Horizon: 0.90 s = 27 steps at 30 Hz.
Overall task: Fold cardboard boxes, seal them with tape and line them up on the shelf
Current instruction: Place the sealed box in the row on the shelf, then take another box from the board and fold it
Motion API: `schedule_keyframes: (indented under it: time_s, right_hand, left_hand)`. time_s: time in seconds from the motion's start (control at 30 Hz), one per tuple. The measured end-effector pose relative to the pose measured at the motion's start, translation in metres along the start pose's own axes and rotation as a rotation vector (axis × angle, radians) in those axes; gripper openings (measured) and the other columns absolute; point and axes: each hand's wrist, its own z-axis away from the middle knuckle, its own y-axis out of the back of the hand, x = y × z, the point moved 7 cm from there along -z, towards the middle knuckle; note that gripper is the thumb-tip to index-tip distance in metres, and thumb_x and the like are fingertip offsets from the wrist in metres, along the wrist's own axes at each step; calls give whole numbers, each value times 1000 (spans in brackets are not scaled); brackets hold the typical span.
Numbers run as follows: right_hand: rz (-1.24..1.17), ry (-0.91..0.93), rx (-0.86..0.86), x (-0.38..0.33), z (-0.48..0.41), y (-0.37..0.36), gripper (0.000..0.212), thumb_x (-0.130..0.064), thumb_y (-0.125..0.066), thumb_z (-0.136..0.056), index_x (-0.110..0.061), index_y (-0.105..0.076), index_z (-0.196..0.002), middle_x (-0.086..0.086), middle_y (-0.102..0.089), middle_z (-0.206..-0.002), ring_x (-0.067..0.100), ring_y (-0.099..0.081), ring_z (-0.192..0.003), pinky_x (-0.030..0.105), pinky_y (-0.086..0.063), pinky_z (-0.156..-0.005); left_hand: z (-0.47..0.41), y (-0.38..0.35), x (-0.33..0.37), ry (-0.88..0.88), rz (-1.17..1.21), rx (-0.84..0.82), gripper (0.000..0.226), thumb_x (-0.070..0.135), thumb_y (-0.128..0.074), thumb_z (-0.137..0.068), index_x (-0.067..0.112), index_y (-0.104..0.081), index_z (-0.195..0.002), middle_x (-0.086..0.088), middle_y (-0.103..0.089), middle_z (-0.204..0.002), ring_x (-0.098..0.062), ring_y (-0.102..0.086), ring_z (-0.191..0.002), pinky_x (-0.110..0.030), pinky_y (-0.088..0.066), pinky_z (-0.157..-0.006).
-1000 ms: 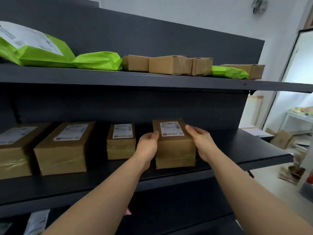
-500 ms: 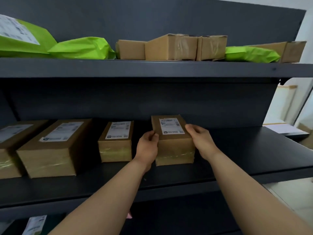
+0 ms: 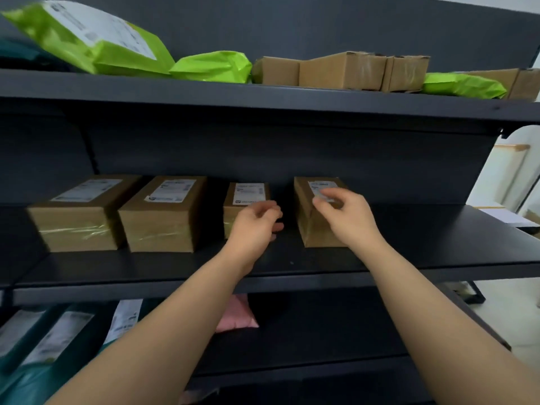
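**Desk:** What is on the middle shelf?

**Photographer:** Four brown cardboard boxes stand in a row, each with clear tape across the front and a white label on top. The far-left box and the second box sit just beside each other. The third box is smaller. A dark gap separates it from the rightmost box, which sits flat on the shelf, set back from the front edge.

**Desk:** And the hands?

**Photographer:** Both bare arms reach up from below. The left hand hangs in front of the third box with its fingers loosely curled, gripping nothing. The right hand is over the near top corner of the rightmost box and covers part of its label. Its fingers are bent but slack, and it is not closed round the box. Motion blur hides whether the fingertips touch the cardboard.

**Desk:** What else is in the frame?

**Photographer:** The top shelf holds green mailer bags and a cluster of plain cardboard boxes. The largest bag, at far left, carries a white label. On the bottom shelf, a pink packet lies between the two forearms. Teal mailers with white labels lean at the left.
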Motion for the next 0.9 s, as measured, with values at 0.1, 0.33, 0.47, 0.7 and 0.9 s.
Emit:
schedule_keyframes:
  time_s: [0.1,0.33,0.47,0.7,0.9]
  right_hand:
    - [2,35,-79,-42,41,-40,38,-35,-61,-93,-21,-60,-128,-8,-58,-131,8,-50,-122,21,-39,-95]
    - [-59,45,-204,-131,140,-172,35,-30,-65,-90,-18,-65,-123,-5,-65,-120,7,-57,-112,21,-42,-94]
    - [-134,-37,-266,-165,196,-244,34,-27,-64,-91,-14,-65,-123,-5,-67,-110,6,-60,-96,9,-42,-73]
    - [-156,-149,-374,-190,275,-354,25,-23,-65,-91,-15,-69,-115,-4,-68,-109,7,-61,-99,21,-47,-88]
    - [-122,-288,-556,-171,330,-446,25,-26,-63,-92,-16,-68,-115,-5,-66,-108,7,-59,-96,23,-48,-81]
  left_hand:
    - [32,61,0,-27,-8,8,19,24,-48,-102,20,-59,-116,0,-68,-108,-15,-68,-95,-31,-56,-87]
    - [109,230,-33,-26,-81,38,19,23,-51,-101,15,-63,-113,-1,-70,-91,-15,-63,-77,-28,-54,-76]
    - [150,319,-64,14,-162,74,17,25,-51,-101,18,-64,-109,0,-70,-93,-14,-63,-76,-23,-52,-70]
    - [202,432,-125,126,-287,98,14,21,-51,-100,17,-63,-104,2,-69,-90,-13,-62,-72,-33,-52,-75]
    - [240,502,-207,340,-317,149,16,29,-51,-100,21,-65,-103,4,-70,-93,-10,-64,-74,-37,-54,-81]
